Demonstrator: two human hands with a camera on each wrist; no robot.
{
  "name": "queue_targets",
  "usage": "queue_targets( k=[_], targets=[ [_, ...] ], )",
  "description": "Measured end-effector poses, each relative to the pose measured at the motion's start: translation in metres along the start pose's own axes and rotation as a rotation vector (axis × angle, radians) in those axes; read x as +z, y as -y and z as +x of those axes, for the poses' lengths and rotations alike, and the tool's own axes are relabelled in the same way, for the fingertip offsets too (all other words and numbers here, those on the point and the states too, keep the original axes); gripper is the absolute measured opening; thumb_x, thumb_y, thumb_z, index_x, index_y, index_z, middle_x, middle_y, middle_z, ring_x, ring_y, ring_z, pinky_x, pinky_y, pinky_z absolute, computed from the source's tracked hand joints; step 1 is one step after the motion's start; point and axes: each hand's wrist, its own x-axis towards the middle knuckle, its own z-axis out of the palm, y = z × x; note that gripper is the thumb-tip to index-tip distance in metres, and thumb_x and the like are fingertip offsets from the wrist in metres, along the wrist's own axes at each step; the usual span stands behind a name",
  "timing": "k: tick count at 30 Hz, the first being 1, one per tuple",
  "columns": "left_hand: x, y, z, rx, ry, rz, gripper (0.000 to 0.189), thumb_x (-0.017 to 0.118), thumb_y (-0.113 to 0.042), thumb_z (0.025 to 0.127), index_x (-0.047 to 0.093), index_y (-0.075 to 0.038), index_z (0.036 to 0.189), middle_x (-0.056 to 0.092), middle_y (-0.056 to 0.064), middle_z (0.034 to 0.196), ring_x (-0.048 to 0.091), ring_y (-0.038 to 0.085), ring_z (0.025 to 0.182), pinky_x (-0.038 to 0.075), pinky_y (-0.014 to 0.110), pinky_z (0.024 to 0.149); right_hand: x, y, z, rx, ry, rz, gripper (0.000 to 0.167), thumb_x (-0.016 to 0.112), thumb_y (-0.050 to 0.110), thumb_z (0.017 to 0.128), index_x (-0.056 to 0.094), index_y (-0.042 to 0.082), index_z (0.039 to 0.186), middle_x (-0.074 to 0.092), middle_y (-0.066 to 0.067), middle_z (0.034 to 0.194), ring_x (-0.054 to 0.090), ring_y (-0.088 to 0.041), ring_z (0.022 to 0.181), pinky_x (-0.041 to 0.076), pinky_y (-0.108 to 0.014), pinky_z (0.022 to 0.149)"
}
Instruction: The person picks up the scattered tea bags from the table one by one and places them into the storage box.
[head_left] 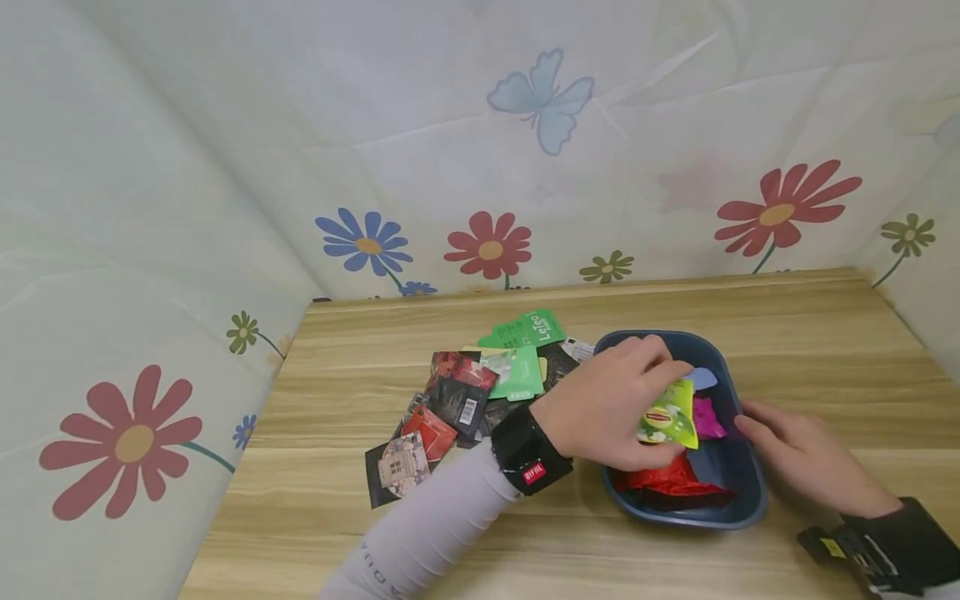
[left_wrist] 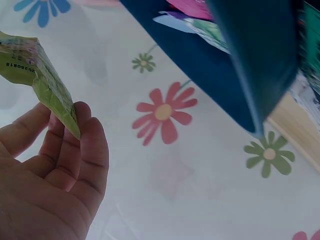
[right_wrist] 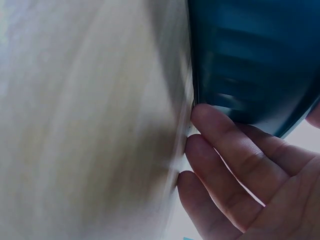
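Note:
My left hand point(head_left: 611, 400) is over a dark blue plastic bin point(head_left: 738, 500), pinching a yellow-green tea sachet point(head_left: 678, 414) with a Lipton label. The left wrist view shows the sachet point(left_wrist: 55, 90) edge-on between thumb and fingers, with a printed date on it. My right hand point(head_left: 813, 454) rests against the bin's right side, its fairly straight fingers point(right_wrist: 235, 160) touching the outer wall point(right_wrist: 250, 60). Inside the bin lie red foil packets point(head_left: 675, 483), a magenta packet point(head_left: 707, 418) and a pale blue piece point(head_left: 703, 379). My left hand hides part of the bin's contents.
Left of the bin, several loose sachets overlap on the wooden table point(head_left: 300, 467): green ones point(head_left: 540, 327), black ones point(head_left: 461, 404), a red one point(head_left: 429, 433) and one with a building picture point(head_left: 403, 462). A flower-printed white cloth point(head_left: 420, 167) encloses the table's back and sides.

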Motion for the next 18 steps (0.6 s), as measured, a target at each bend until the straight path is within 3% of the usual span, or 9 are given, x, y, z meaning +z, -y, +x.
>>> queue_targets(
  k=[5, 7, 10, 12, 14, 18],
  targets=[
    [-0.001, -0.012, 0.007, 0.034, 0.008, -0.007, 0.083, 0.071, -0.062, 0.082, 0.056, -0.013, 0.146, 0.056, -0.003, 0.117, 0.052, 0.007, 0.101, 0.041, 0.013, 0.086, 0.0, -0.002, 0.0, -0.005, -0.001, 0.013, 0.059, 0.044, 0.037, 0.111, 0.053, -0.011, 0.143, 0.061, -0.035, 0.136, 0.06, -0.055, 0.124, 0.049, -0.071, 0.095],
    [0.0, -0.014, 0.006, 0.006, 0.065, -0.03, 0.096, 0.07, -0.07, 0.08, 0.045, -0.018, 0.156, 0.054, -0.001, 0.135, 0.052, 0.007, 0.118, 0.04, 0.015, 0.101, 0.0, -0.002, 0.0, -0.014, -0.003, 0.018, 0.057, 0.043, 0.037, 0.111, 0.053, -0.01, 0.143, 0.062, -0.034, 0.135, 0.06, -0.055, 0.124, 0.049, -0.072, 0.095],
    [0.004, -0.013, 0.003, -0.064, 0.172, -0.062, 0.119, 0.067, -0.083, 0.074, 0.016, -0.029, 0.167, 0.028, 0.003, 0.168, 0.032, 0.014, 0.152, 0.027, 0.029, 0.125, 0.0, -0.002, -0.001, -0.037, -0.028, 0.022, 0.054, 0.044, 0.034, 0.111, 0.055, -0.009, 0.142, 0.063, -0.034, 0.134, 0.06, -0.055, 0.123, 0.048, -0.073, 0.094],
    [0.007, -0.011, -0.002, -0.108, 0.221, -0.065, 0.128, 0.065, -0.088, 0.071, -0.001, -0.035, 0.167, 0.005, 0.001, 0.176, 0.01, 0.017, 0.162, 0.015, 0.04, 0.131, 0.0, -0.001, -0.001, -0.044, -0.037, 0.021, 0.054, 0.044, 0.034, 0.111, 0.056, -0.009, 0.141, 0.063, -0.034, 0.134, 0.06, -0.056, 0.123, 0.048, -0.073, 0.094],
    [0.008, -0.006, -0.007, -0.128, 0.225, -0.052, 0.129, 0.064, -0.089, 0.072, -0.005, -0.035, 0.166, -0.003, -0.001, 0.176, 0.002, 0.019, 0.163, 0.012, 0.046, 0.131, 0.0, 0.0, -0.001, -0.041, -0.04, 0.013, 0.054, 0.044, 0.034, 0.111, 0.056, -0.009, 0.141, 0.062, -0.035, 0.134, 0.059, -0.057, 0.124, 0.047, -0.073, 0.095],
    [0.007, 0.01, -0.021, -0.161, 0.178, -0.01, 0.126, 0.064, -0.087, 0.074, 0.002, -0.03, 0.168, 0.004, 0.001, 0.176, 0.011, 0.022, 0.162, 0.015, 0.044, 0.131, 0.001, -0.001, 0.0, -0.034, -0.04, 0.004, 0.055, 0.044, 0.034, 0.111, 0.055, -0.011, 0.141, 0.061, -0.036, 0.135, 0.057, -0.058, 0.125, 0.046, -0.074, 0.095]
  ],
)
